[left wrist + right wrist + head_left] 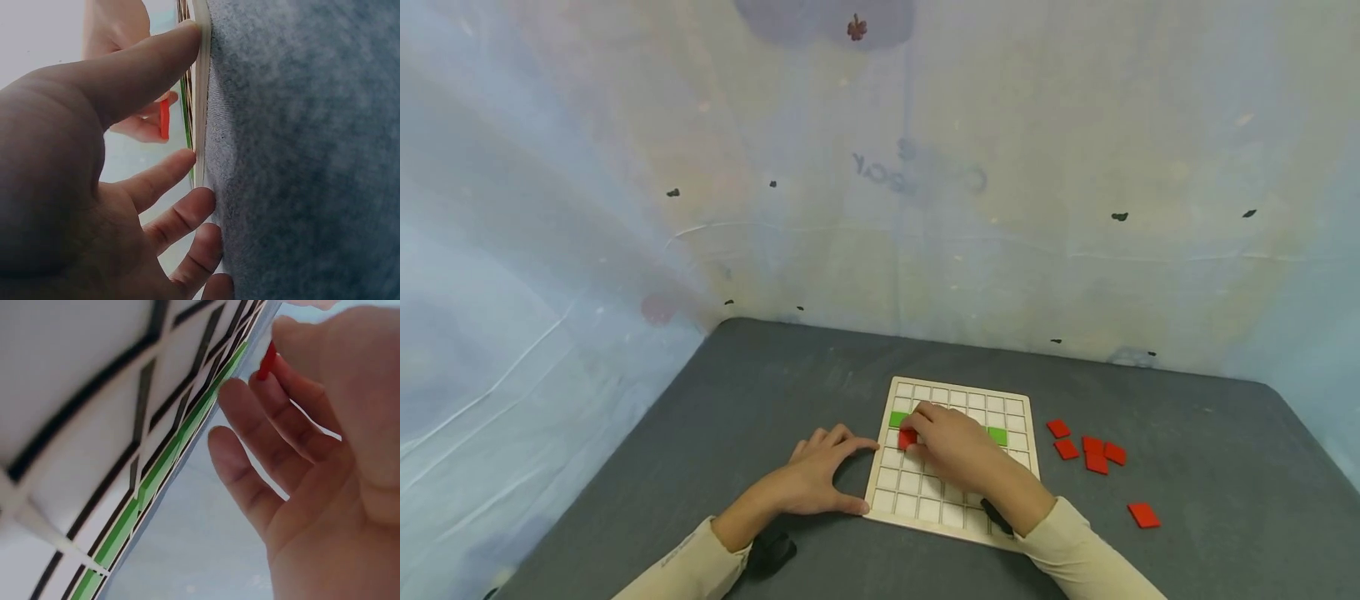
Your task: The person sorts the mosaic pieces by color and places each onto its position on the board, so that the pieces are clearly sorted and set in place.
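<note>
Pinching right hand [955,446]: thumb and fingertips grasp a red square tile [907,439], while the trailing fingers bend loosely beside them.
Red square tile: caught between the right thumb and fingertips, above the left part of the board, to the right of the left forefinger's tip; the left wrist view shows a gap between it and the board.
Steadying left hand [812,475]: fingers spread and released, wrapped round nothing; thumb tip touches the board's edge at the near left corner, forefinger tip touches the same edge farther up, and the remaining fingertips reach down to the tabletop.
Gridded wooden board [906,505]: flat beneath the right fingers, its left edge against the left thumb and forefinger.
Left green tile [898,419]: in a board cell just beyond the right fingertips and slightly left of them.
Right green tile [997,436]: in a cell to the right of the right hand's knuckles.
Loose red tiles [1096,462]: six, well to the right of the right fingers; five lie near one another, two of those overlapping, and one lies apart, closer to the right sleeve [1086,546].
Grey tabletop [782,367]: under both hands' fingers and stretching beyond them to a pale sheet [1015,167].
</note>
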Demonstrator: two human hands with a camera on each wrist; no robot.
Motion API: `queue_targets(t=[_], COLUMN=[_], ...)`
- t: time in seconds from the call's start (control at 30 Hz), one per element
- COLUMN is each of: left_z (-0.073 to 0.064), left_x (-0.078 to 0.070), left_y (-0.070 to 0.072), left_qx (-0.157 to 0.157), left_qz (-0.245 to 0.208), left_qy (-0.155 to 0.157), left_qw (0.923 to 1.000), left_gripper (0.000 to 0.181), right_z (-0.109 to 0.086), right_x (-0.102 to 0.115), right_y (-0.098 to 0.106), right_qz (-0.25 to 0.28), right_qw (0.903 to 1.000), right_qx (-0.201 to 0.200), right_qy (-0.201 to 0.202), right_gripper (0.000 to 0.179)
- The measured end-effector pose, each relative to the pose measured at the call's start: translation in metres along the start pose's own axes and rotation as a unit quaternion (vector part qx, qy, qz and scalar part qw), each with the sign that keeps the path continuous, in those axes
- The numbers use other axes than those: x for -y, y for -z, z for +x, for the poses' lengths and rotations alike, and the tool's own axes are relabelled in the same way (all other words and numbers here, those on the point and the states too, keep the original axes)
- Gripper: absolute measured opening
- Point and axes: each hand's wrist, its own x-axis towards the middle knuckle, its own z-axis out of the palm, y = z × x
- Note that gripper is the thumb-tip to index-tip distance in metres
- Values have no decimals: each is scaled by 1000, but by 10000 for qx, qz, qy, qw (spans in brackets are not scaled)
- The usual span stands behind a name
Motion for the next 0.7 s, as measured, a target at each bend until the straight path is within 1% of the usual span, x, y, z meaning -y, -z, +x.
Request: queue_targets(t=[0.13, 0.33, 0.5, 0.63, 0.7], left_z=[0, -1, -2, -1, 0], left_x=[-2, -2, 0, 0, 0], left_y=[1, 2, -1, -1, 0], left_qx=[-6, 3, 18, -19, -43], left_qz=[24, -38, -94, -80, -67], left_qy=[29, 16, 32, -13, -32], left_qw=[10000, 10000, 9999, 10000, 10000], left_gripper=[80, 80, 79, 79, 80], right_z=[3, 12, 17, 18, 19], right_x=[0, 4, 7, 5, 2], right_y=[-1, -2, -6, -9, -9], right_qz=[-21, -82, -156, -67, 56], right_qw=[9999, 9999, 9996, 9994, 9992], right_qx=[-132, 134, 248, 316, 336], right_qy=[42, -26, -60, -156, -226], right_gripper=[24, 28, 27, 26, 26])
